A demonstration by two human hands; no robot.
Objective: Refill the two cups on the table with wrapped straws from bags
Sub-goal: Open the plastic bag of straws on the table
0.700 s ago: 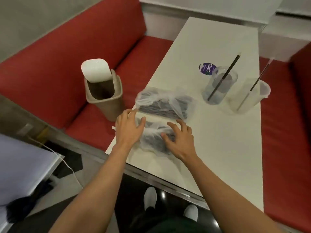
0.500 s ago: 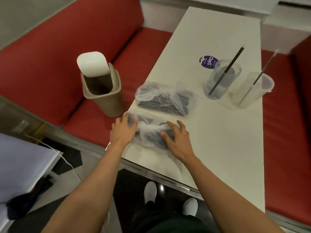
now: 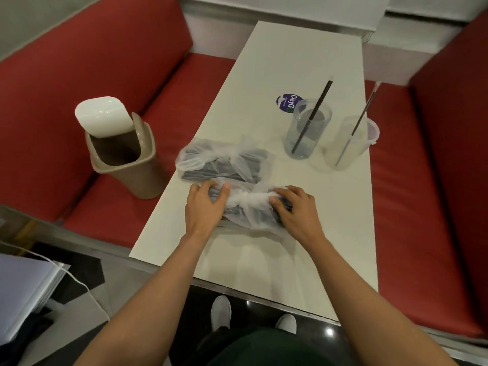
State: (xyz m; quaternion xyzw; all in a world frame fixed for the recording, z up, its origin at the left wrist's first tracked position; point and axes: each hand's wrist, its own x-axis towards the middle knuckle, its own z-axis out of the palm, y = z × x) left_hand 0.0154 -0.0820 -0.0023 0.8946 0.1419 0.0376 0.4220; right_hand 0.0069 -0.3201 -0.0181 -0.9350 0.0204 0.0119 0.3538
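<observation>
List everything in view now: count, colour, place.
benches: 2, red, left and right
table: 1, white, between them
near bag: 1, clear, dark straws inside, knotted, near table edge
far bag: 1, clear, same fill, just behind it
grey cup: 1, clear grey, right of the far bag, holds one black straw
frosted cup: 1, milky, beside the grey cup, holds one thin straw
sticker: 1, purple, on table behind grey cup
bin: 1, beige, white lid, on left bench seat
papers: 1 stack, white, lower left
shoes: 2, white, below the table's near edge
left hand: 1, grips near bag left of knot
right hand: 1, grips near bag right of knot
</observation>
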